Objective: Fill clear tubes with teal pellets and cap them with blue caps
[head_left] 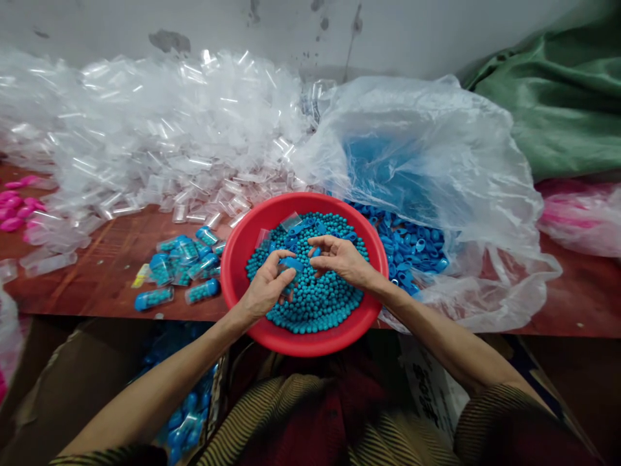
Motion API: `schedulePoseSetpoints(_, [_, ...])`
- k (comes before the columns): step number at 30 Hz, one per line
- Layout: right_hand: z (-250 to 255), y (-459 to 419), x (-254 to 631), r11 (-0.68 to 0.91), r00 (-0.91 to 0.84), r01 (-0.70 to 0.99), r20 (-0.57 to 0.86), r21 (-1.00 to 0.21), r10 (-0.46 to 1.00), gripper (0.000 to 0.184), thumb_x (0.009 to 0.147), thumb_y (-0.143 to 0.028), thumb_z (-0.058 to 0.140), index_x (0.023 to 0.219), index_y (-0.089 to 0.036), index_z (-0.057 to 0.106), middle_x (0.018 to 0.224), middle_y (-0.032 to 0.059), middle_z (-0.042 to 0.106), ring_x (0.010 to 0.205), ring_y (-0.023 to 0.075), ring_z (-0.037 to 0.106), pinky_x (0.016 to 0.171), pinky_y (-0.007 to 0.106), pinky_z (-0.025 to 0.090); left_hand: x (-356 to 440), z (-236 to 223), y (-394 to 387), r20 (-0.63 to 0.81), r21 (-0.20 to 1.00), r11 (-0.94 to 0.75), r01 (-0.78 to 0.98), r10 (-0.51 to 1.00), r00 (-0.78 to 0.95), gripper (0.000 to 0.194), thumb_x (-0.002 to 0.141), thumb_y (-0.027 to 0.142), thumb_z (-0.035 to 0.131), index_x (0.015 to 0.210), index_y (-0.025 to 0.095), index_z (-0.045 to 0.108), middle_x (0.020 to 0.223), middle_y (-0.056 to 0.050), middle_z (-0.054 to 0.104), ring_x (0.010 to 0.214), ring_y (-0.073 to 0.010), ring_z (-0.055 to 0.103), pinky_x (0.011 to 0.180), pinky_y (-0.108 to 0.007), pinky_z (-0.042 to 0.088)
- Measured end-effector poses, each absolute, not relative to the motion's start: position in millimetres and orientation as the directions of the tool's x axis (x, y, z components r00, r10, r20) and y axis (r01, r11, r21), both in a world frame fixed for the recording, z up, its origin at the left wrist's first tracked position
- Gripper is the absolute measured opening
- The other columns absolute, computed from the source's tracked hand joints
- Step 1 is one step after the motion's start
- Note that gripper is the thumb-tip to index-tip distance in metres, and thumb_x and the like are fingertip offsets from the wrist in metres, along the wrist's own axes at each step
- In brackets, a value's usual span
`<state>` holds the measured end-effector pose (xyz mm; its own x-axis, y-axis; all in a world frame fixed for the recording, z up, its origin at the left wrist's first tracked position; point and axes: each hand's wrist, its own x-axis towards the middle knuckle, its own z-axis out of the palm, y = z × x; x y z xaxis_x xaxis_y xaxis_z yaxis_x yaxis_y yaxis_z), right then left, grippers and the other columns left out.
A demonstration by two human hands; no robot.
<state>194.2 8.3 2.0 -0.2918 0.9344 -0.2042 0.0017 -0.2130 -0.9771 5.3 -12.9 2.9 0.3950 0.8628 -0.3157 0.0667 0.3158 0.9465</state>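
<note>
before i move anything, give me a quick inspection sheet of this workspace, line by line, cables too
surface: red-brown table, a few pale specks
things: red bowl at the front edge, holding blue-green beads, some blue caps and clear tubes; filled tubes to its left
clutter: large heap of clear tubes behind, pink pieces far left, yellow piece by the filled tubes, plastic bag to the right
hands: left hand holds a blue-topped piece; right hand at a small blue piece, grip unclear; both over the bowl
cables: nothing seen
surroundings: stained wall behind, green cloth at right
</note>
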Motion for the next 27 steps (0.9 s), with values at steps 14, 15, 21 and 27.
schedulePoseSetpoints(14, [4,-26,164,0.452,-0.539,0.652,0.047,-0.608,0.841,0.101,0.072,-0.047,0.068,0.147,-0.013,0.009,0.131,0.0242,0.043,0.110,0.0327,0.055,0.081,0.044,0.050,12,-2,-15,-0.240,0.963,0.270,-0.020,0.887,0.394,0.052,0.075,0.040,0.063,0.119,0.021,0.043,0.061,0.007,0.044,0.046,-0.0061,0.038,0.045,-0.020,0.031])
schedulePoseSetpoints(15, [5,-28,162,0.449,-0.526,0.697,0.027,-0.560,0.850,0.103,0.072,-0.048,0.067,0.147,-0.014,0.005,0.130,0.0243,0.043,0.104,0.0326,0.057,0.076,0.043,0.051,12,-2,-15,-0.228,0.966,0.257,-0.021,0.889,0.397,0.051,0.075,0.039,0.064,0.118,0.020,0.045,0.064,0.006,0.046,0.050,-0.0068,0.040,0.049,-0.020,0.033])
schedulePoseSetpoints(21, [7,-32,152,0.484,-0.500,0.811,0.041,-0.328,0.865,0.092,0.078,-0.049,0.052,0.146,-0.009,0.006,0.114,0.0227,0.051,0.083,0.0276,0.061,0.058,0.034,0.050,17,0,-17,-0.167,0.983,0.184,-0.015,0.922,0.349,0.029,0.075,0.036,0.062,0.094,0.019,0.049,0.075,0.003,0.050,0.067,-0.0103,0.047,0.065,-0.022,0.040])
schedulePoseSetpoints(27, [3,-34,147,0.511,-0.520,0.819,0.039,-0.261,0.853,0.087,0.075,-0.051,0.051,0.144,-0.012,0.014,0.106,0.0178,0.053,0.073,0.0245,0.059,0.052,0.032,0.047,20,3,-23,-0.125,0.991,0.111,0.074,0.966,0.227,0.016,0.078,0.029,0.055,0.091,0.020,0.050,0.083,0.001,0.054,0.081,-0.0135,0.052,0.075,-0.023,0.043])
